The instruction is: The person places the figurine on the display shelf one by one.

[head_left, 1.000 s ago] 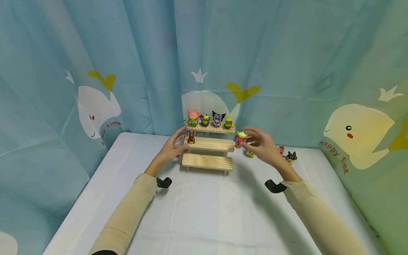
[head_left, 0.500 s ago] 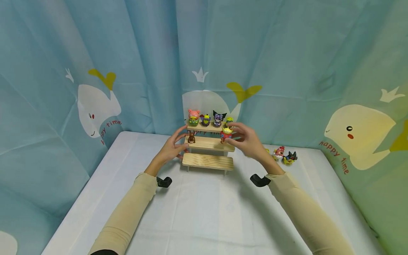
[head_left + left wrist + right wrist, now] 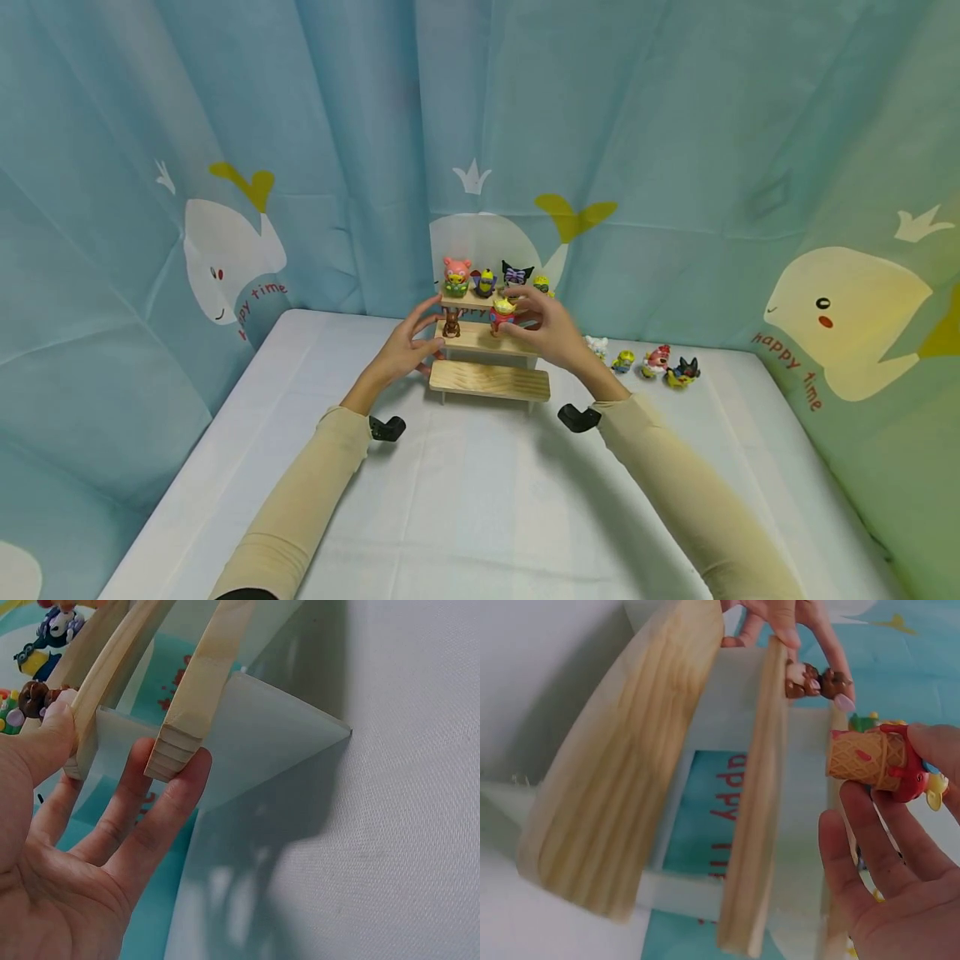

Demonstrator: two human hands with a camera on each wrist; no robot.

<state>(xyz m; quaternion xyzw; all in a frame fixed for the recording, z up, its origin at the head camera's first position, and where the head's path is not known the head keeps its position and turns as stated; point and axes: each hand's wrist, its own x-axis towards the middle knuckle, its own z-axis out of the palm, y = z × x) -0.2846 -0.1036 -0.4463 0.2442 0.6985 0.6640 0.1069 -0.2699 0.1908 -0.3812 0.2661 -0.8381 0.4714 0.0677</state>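
A three-step wooden display stand (image 3: 489, 380) is on the white table. At its left end my left hand (image 3: 400, 352) holds on, thumb over the middle step and fingers around the step ends in the left wrist view. My right hand (image 3: 551, 332) pinches a toy figurine (image 3: 877, 756) with a waffle-cone base, red body and yellow-green head. In the head view this figurine overlaps the middle step; the right wrist view shows its cone base toward the stand. A brown figurine (image 3: 451, 323) stands on the middle step's left end, beside my left thumb.
The top step carries several figurines, among them a pink one (image 3: 456, 277) and a black-eared one (image 3: 516, 273). Right of the stand, several more, including a red-and-pink one (image 3: 656, 362) and a black-eared yellow one (image 3: 682, 372), stand on the table (image 3: 480, 500). A whale-print curtain (image 3: 675, 167) hangs behind.
My right hand has carried the cone-based figurine leftward, from beside the stand's right end to over the middle step. My left hand has stayed at the stand.
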